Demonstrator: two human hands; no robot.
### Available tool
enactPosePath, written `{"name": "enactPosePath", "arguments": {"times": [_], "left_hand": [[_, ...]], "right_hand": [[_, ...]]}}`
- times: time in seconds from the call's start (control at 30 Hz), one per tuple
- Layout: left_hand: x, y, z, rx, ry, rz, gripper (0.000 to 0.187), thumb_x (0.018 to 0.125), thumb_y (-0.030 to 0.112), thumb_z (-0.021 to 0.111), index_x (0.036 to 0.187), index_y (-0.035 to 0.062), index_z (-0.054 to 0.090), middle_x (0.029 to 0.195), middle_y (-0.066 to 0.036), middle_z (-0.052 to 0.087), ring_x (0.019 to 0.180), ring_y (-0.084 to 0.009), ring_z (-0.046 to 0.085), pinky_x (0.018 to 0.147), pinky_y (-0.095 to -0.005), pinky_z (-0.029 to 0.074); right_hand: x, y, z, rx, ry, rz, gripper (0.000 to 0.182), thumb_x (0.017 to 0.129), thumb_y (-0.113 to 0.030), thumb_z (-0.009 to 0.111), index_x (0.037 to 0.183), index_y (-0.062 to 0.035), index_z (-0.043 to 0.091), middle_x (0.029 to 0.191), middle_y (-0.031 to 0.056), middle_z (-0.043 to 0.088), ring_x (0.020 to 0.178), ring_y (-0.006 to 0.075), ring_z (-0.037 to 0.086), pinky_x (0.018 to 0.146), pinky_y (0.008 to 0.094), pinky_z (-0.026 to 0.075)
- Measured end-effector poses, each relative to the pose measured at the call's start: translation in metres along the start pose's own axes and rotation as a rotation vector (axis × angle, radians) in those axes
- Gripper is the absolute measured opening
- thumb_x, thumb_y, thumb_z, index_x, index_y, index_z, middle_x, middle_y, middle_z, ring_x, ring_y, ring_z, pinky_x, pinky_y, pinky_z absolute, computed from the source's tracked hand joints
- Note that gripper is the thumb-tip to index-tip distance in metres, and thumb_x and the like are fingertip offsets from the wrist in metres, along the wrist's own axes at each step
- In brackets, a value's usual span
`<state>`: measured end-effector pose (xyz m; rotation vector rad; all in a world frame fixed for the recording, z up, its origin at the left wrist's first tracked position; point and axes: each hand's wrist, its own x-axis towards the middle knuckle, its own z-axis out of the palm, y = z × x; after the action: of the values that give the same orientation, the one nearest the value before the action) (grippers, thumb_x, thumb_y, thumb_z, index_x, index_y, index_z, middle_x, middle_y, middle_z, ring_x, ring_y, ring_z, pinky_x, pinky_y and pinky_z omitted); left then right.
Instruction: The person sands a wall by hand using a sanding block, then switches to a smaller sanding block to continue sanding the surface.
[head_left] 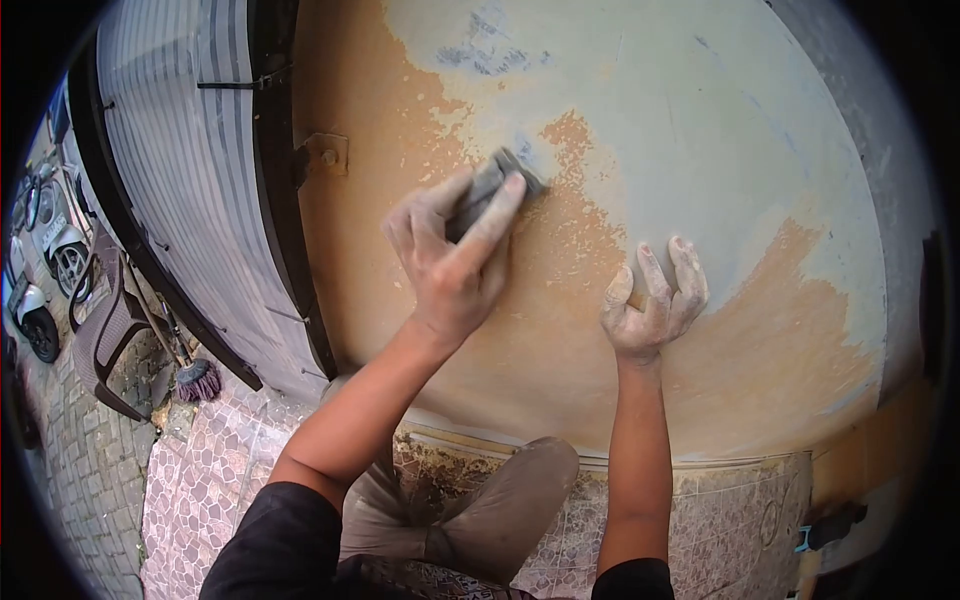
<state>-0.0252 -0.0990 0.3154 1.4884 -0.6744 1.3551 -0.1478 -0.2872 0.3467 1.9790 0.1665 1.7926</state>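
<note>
A large panel [700, 130] fills the view, orange-tan in places and pale grey-green in others, with ragged borders between the two colours. My left hand [455, 245] is closed round a dark grey block [485, 190] and presses it against the panel where the colours meet. Whitish dust coats the fingers of both hands. To the right, my right hand [655, 300] rests its fingertips on the pale part of the panel, fingers apart and bent, holding nothing.
A ribbed translucent sheet [175, 130] in a dark frame [275, 170] stands left of the panel. Farther left are a brown woven chair [105, 335], a brush with purple bristles [197, 380] and parked motorbikes [65, 245]. Patterned tiles [215, 465] cover the floor.
</note>
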Motion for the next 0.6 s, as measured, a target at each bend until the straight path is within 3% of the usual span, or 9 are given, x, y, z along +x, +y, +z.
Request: {"name": "enactPosePath", "arguments": {"times": [0.1,0.23,0.3,0.33,0.4,0.43,0.47,0.53,0.6], "left_hand": [[-0.001,-0.002,0.014,0.172,0.161,0.141,0.049,0.073,0.012,0.071,0.117,0.0342,0.073,0.124,-0.001,0.059,0.101,-0.0211,0.051,0.091,-0.0353,0.034],[-0.043,0.001,-0.013,0.039,-0.115,0.332,0.047,0.07,0.003,0.073,0.113,0.0241,0.075,0.122,-0.008,0.06,0.101,-0.0243,0.052,0.09,-0.0364,0.036],[-0.052,0.007,-0.034,-0.144,-0.384,0.075,0.042,0.08,0.005,0.069,0.12,0.0178,0.073,0.122,-0.008,0.06,0.102,-0.0231,0.053,0.093,-0.0361,0.038],[-0.057,0.013,-0.042,-0.149,-0.383,0.084,0.042,0.08,0.005,0.069,0.12,0.0178,0.073,0.122,-0.008,0.06,0.102,-0.0231,0.053,0.093,-0.0361,0.038],[-0.067,0.024,-0.057,-0.602,-0.397,-0.577,0.041,0.088,0.006,0.066,0.128,0.0136,0.068,0.118,-0.01,0.063,0.105,-0.0226,0.053,0.097,-0.0361,0.04],[-0.067,0.023,-0.071,-0.616,-0.532,-0.663,0.036,0.097,0.01,0.06,0.133,0.0037,0.061,0.122,-0.01,0.064,0.11,-0.0189,0.055,0.1,-0.0323,0.042],[-0.068,0.028,-0.08,-0.61,-0.527,-0.656,0.036,0.097,0.01,0.06,0.133,0.0037,0.061,0.122,-0.01,0.064,0.11,-0.0189,0.055,0.1,-0.0323,0.042],[-0.072,0.037,-0.093,-1.14,-0.402,-1.219,0.037,0.101,0.011,0.055,0.136,0.0,0.057,0.128,-0.008,0.062,0.113,-0.0128,0.056,0.1,-0.028,0.043],[-0.08,0.036,-0.108,-1.122,-0.44,-1.233,0.037,0.104,0.014,0.051,0.137,-0.0034,0.054,0.128,-0.006,0.062,0.113,-0.0094,0.056,0.1,-0.0257,0.044]], "right_hand": [[-0.002,0.001,0.005,0.009,0.057,0.014,0.023,0.092,-0.026,0.063,0.11,-0.013,0.07,0.122,0.0118,0.061,0.116,0.03,0.056,0.097,0.0447,0.048],[-0.008,-0.001,0.002,-0.001,0.035,0.054,0.023,0.092,-0.026,0.062,0.111,-0.0131,0.069,0.123,0.0123,0.06,0.118,0.0303,0.055,0.099,0.0456,0.048],[-0.012,-0.008,0.003,0.055,0.032,0.123,0.025,0.091,-0.024,0.063,0.112,-0.0109,0.068,0.126,0.0141,0.058,0.122,0.0338,0.052,0.103,0.0493,0.044],[-0.014,-0.014,0.001,0.047,0.037,0.125,0.025,0.091,-0.024,0.063,0.112,-0.0109,0.068,0.126,0.0141,0.058,0.122,0.0338,0.052,0.103,0.0493,0.044],[-0.017,-0.037,-0.008,0.226,0.019,0.293,0.029,0.089,-0.02,0.065,0.115,-0.0073,0.066,0.129,0.0161,0.056,0.127,0.0377,0.047,0.106,0.0531,0.039],[-0.02,-0.056,-0.016,0.335,-0.009,0.375,0.033,0.088,-0.018,0.066,0.117,-0.0038,0.064,0.13,0.0175,0.055,0.129,0.0405,0.043,0.107,0.0555,0.035],[-0.026,-0.074,-0.026,0.427,-0.071,0.459,0.034,0.089,-0.019,0.066,0.119,-0.0021,0.063,0.129,0.0178,0.055,0.128,0.0389,0.045,0.106,0.053,0.036],[-0.044,-0.114,-0.038,0.746,-0.155,0.708,0.038,0.09,-0.019,0.065,0.122,0.0011,0.06,0.129,0.0183,0.055,0.124,0.0352,0.048,0.105,0.0472,0.038],[-0.05,-0.161,-0.047,1.094,-0.198,1.038,0.038,0.097,-0.02,0.059,0.125,0.005,0.056,0.127,0.0165,0.056,0.117,0.0256,0.054,0.103,0.0373,0.041]]}}
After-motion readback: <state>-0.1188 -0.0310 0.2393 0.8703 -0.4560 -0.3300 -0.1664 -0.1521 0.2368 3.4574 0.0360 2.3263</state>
